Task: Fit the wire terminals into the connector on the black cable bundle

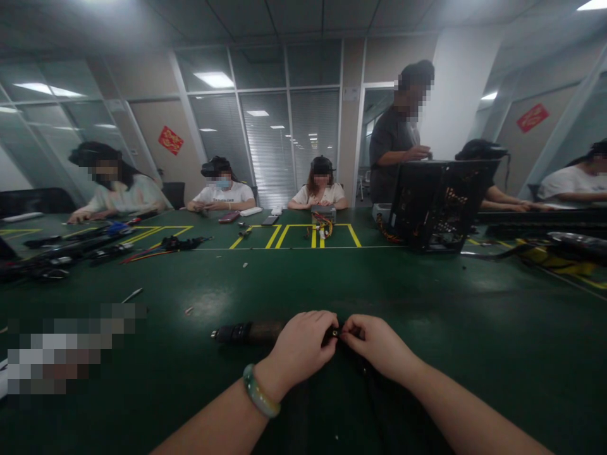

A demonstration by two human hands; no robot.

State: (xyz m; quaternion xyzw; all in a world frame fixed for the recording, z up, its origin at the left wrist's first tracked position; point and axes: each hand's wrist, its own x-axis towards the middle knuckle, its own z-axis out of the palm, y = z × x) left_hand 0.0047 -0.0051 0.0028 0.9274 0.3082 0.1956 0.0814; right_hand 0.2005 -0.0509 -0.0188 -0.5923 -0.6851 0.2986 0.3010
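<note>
A dark, tube-shaped tool with a metal tip, much like an electric screwdriver [265, 333], lies across the green table with its tip to the left. My left hand [306, 341], a green bangle on its wrist, is wrapped round the tool's right end. A small brass-coloured round piece [335, 333] shows between my two hands. Close beside it, my right hand [379, 346] is closed in a pinch at the end of the tool; what its fingertips hold is too small and dark to make out. A dark cord-like strip [364, 370] runs below my right hand.
Dark cables [177, 245] and black parts lie at the far left. A black computer case [441, 205] stands back right. Yellow tape [355, 236] marks the green table [190, 373]. A power supply with wires [324, 216] sits before a person opposite; several other people are around.
</note>
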